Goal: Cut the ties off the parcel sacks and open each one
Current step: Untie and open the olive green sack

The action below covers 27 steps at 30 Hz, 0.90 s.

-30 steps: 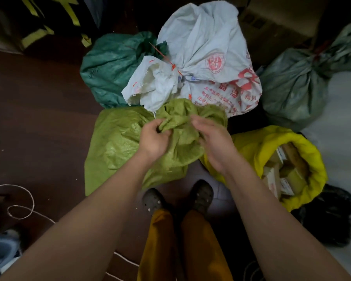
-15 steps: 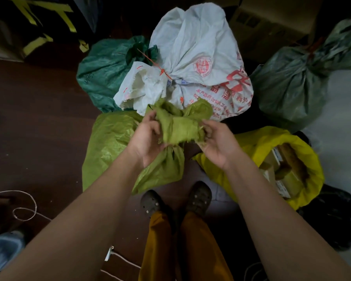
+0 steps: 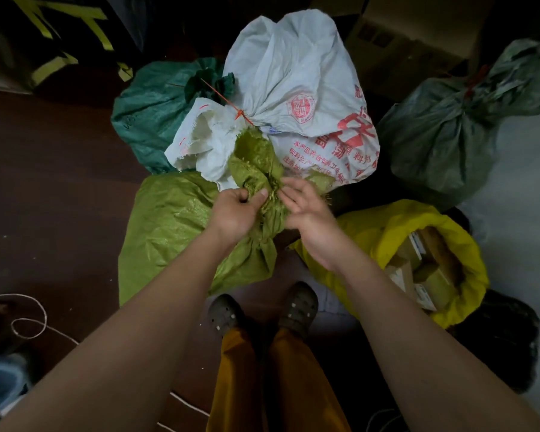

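both hands (image 3: 236, 210) hide the green sack's (image 3: 169, 219) tie.

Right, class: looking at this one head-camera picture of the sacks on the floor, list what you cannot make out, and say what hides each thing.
- Light green sack: its contents, hidden by the bunched neck that the left hand grips.
- Any tie on that neck: hidden by cloth folds and the right hand.
- White sack: red print too small and creased to read.
- Yellow sack: box labels too small.
- Grey-green sack: cut off by the right edge.
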Motion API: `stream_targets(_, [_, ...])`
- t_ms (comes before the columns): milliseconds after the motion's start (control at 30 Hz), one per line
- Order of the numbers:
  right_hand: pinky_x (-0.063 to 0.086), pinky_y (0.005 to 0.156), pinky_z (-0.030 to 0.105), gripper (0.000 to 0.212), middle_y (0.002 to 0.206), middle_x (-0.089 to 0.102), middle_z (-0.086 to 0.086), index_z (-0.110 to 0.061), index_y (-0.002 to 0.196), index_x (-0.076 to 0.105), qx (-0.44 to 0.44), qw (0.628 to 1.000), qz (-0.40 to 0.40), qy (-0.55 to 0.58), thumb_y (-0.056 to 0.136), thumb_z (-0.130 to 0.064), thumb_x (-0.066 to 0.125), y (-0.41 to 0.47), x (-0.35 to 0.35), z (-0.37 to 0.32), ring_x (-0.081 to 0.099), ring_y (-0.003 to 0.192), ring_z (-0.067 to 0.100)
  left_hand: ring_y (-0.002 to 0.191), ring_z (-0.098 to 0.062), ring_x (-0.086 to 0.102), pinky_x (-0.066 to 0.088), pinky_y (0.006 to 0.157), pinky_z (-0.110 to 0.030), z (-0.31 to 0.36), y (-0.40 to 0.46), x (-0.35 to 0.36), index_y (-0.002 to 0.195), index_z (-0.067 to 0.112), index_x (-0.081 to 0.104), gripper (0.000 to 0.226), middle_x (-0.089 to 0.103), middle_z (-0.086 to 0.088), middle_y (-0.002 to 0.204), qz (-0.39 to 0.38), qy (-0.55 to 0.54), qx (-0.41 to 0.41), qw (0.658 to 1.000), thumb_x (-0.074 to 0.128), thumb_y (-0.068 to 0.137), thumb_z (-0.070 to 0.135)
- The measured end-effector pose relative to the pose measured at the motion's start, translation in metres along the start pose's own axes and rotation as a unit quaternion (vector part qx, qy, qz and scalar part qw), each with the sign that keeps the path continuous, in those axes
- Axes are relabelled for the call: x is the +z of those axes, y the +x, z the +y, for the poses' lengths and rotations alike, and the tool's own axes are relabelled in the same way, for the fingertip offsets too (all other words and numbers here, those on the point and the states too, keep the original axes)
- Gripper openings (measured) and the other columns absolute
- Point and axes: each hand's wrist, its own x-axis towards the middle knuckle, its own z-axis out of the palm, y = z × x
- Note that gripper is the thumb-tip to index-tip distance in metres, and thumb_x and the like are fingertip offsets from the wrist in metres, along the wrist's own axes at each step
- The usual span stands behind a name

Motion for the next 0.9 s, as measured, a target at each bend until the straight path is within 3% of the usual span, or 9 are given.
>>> stream_targets(133, [0.026,0.116,0.042,0.079,0.152,0.036,-0.005,-0.031,0.145,0.035,-0.053,0.926,-0.027,-0.373,0.08,-0.002,0.07,0.004,-0.002,0.022,0.03,0.142,0.015,0.057,-0.01,0.051,0.042,0.047,-0.012,-0.001,0.003,-0.005,0.065,0.015,0.048,0.035,0.054,0.001,0.065,0.021,-0.02,-0.038,0.999,0.068,0.088,0.033])
stream_targets(233, [0.006,0.119,0.054,0.088,0.158,0.028,-0.007,-0.031,0.15,0.028,-0.072,0.862,0.005,-0.503,0.078,-0.025,0.079,0.008,0.0,0.034,0.018,0.147,0.012,0.06,-0.011,0.062,0.049,0.051,-0.011,-0.001,0.002,-0.012,0.066,0.01,0.053,0.034,0.062,-0.004,0.066,-0.002,-0.043,-0.073,0.996,0.068,0.088,0.032])
stream_targets(333, [0.001,0.118,0.055,0.076,0.152,0.038,-0.007,-0.03,0.144,0.04,-0.088,0.839,0.041,-0.536,0.078,-0.028,0.078,0.012,0.006,0.043,0.025,0.145,0.013,0.087,-0.029,0.071,0.058,0.082,-0.037,-0.004,-0.001,-0.02,0.102,-0.013,0.062,0.043,0.072,-0.02,0.091,-0.03,-0.122,-0.13,0.983,0.065,0.09,0.029])
stream_targets(433, [0.023,0.115,0.053,0.051,0.129,0.061,0.003,-0.018,0.129,0.057,-0.079,0.862,0.052,-0.498,0.081,-0.023,0.076,0.02,0.009,0.044,0.052,0.124,0.024,0.088,-0.029,0.071,0.056,0.087,-0.047,-0.007,-0.012,-0.024,0.102,-0.005,0.066,0.037,0.073,-0.019,0.095,-0.037,-0.18,-0.163,0.969,0.065,0.09,0.03])
stream_targets(500, [0.044,0.101,0.043,0.043,0.117,0.068,0.009,-0.008,0.122,0.063,-0.06,0.896,0.038,-0.439,0.083,-0.022,0.075,0.021,0.008,0.041,0.061,0.111,0.026,0.1,-0.03,0.068,0.053,0.092,-0.048,-0.009,-0.016,-0.026,0.111,0.005,0.062,0.037,0.07,-0.016,0.109,-0.013,-0.221,-0.151,0.963,0.069,0.087,0.032])
stream_targets(600, [0.051,0.087,0.038,0.026,0.101,0.071,0.006,-0.006,0.106,0.069,-0.06,0.918,0.032,-0.391,0.087,-0.022,0.072,0.017,0.006,0.037,0.065,0.095,0.021,0.126,-0.02,0.047,0.041,0.103,-0.041,-0.009,-0.023,-0.042,0.128,0.046,0.044,0.064,0.041,-0.002,0.144,-0.004,-0.173,0.003,0.985,0.079,0.074,0.038])
stream_targets(667, [0.051,0.084,0.032,0.018,0.097,0.07,0.0,-0.01,0.104,0.071,-0.057,0.93,0.02,-0.363,0.089,-0.02,0.069,0.015,0.008,0.033,0.064,0.091,0.015,0.139,-0.009,0.023,0.023,0.111,-0.033,-0.006,-0.026,-0.058,0.131,0.06,0.038,0.082,0.019,0.015,0.155,-0.113,0.003,0.115,0.987,0.081,0.062,0.048])
stream_targets(767, [0.048,0.078,0.021,0.012,0.094,0.07,-0.009,-0.019,0.102,0.07,-0.051,0.944,-0.005,-0.327,0.092,-0.022,0.064,0.015,0.016,0.019,0.063,0.085,0.003,0.143,-0.007,0.017,0.015,0.118,-0.034,-0.007,-0.023,-0.075,0.143,0.049,0.031,0.106,0.021,0.01,0.157,-0.241,0.186,0.139,0.942,0.089,0.055,0.035])
stream_targets(900, [0.047,0.068,0.014,0.015,0.084,0.069,-0.013,-0.022,0.088,0.07,-0.072,0.934,0.0,-0.35,0.095,-0.029,0.059,0.017,0.026,-0.01,0.063,0.075,-0.005,0.12,-0.003,0.054,0.041,0.102,-0.018,-0.006,-0.018,-0.084,0.141,0.02,0.04,0.099,0.059,0.005,0.129,-0.25,0.097,0.135,0.954,0.089,0.056,0.005])
